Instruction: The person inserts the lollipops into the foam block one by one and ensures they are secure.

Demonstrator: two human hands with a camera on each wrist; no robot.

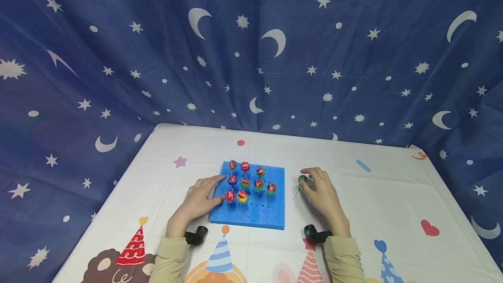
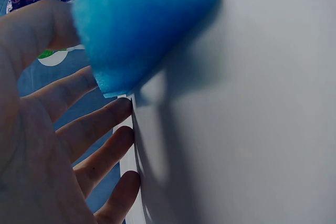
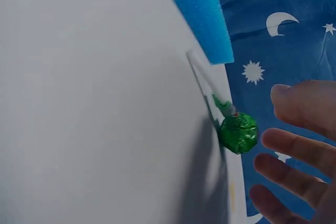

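A blue foam block (image 1: 271, 217) lies on the table with several wrapped lollipops (image 1: 245, 183) standing upright in it by their sticks. My left hand (image 1: 202, 198) spreads thumb and fingers at the block's left edge. In the left wrist view its fingers (image 2: 97, 127) are extended beside the foam's corner. To the right of the block, one green-wrapped lollipop (image 3: 239, 132) lies on its side, its white stick pointing toward the block. Around its candy end my right hand (image 1: 324, 193) has thumb and fingers parted, fingertips close to the wrapper in the right wrist view.
Small holes dot the foam's lower right part. A white tablecloth (image 1: 393, 195) printed with party hats, a heart and other shapes covers the table. Behind it hangs a dark blue curtain (image 1: 298, 112) with moons and stars. Each wrist wears a small black camera (image 1: 198, 235).
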